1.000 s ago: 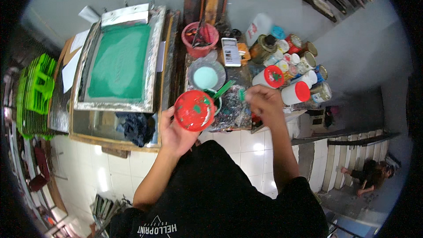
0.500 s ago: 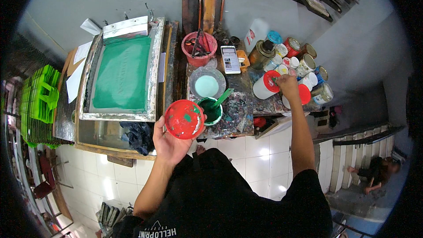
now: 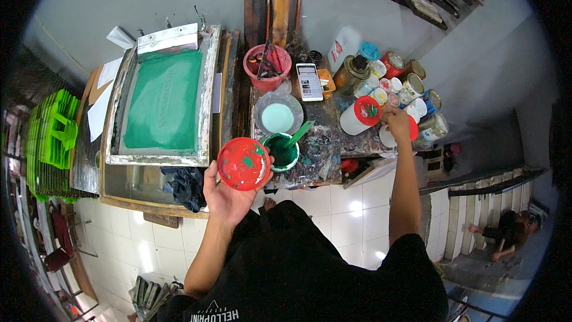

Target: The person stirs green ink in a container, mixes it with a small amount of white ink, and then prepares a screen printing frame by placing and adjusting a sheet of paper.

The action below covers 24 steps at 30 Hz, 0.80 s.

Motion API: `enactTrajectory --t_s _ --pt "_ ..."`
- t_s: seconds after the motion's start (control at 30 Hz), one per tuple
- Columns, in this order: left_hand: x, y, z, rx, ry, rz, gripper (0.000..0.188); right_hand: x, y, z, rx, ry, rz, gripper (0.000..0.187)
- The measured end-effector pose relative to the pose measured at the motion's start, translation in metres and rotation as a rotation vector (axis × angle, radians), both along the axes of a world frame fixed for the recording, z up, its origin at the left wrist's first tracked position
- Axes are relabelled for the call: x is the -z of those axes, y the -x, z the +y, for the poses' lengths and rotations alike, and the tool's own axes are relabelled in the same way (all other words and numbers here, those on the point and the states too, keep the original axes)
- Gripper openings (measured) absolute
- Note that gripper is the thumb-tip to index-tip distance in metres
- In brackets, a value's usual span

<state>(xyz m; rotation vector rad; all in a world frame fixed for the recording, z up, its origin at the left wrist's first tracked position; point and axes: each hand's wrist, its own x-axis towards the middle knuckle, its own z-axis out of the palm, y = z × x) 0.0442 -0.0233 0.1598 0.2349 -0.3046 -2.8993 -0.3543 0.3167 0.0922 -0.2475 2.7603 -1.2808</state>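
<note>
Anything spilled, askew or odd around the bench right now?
Yes, paint mess: green smears mark the red lid in the left hand and the red top of a white tub. The bench is heavily spattered. A white phone lies near the bowl of pale paint, seemingly exposed to splashes.

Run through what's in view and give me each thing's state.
Red lid: green-smeared, held in the left hand
White-rimmed tub: open, dark green inside
Green stirrer: leaning in that tub
White tub: closed, red-topped
Right hand: beside it, grip unclear
Phone: screen lit
Pink bucket: open, filled
Grey bowl: uncovered, pale contents
Dark cloth: crumpled
Framed screen: green across its middle
</note>
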Motion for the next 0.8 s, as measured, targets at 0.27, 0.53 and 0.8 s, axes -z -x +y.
enactTrajectory --t_s 0.27,0.53,0.8 --pt "-0.001 -0.002 -0.001 -0.013 0.007 -0.022 0.078 0.022 0.004 -0.012 -0.023 -0.053 0.137 0.024" --pt "-0.001 -0.007 -0.003 -0.031 0.01 -0.017 0.078 0.014 0.004 -0.021 0.074 0.044 0.007 0.021" --pt "0.001 -0.009 -0.004 -0.047 0.007 -0.023 0.079 -0.001 0.004 -0.032 0.095 0.012 -0.06 0.023"
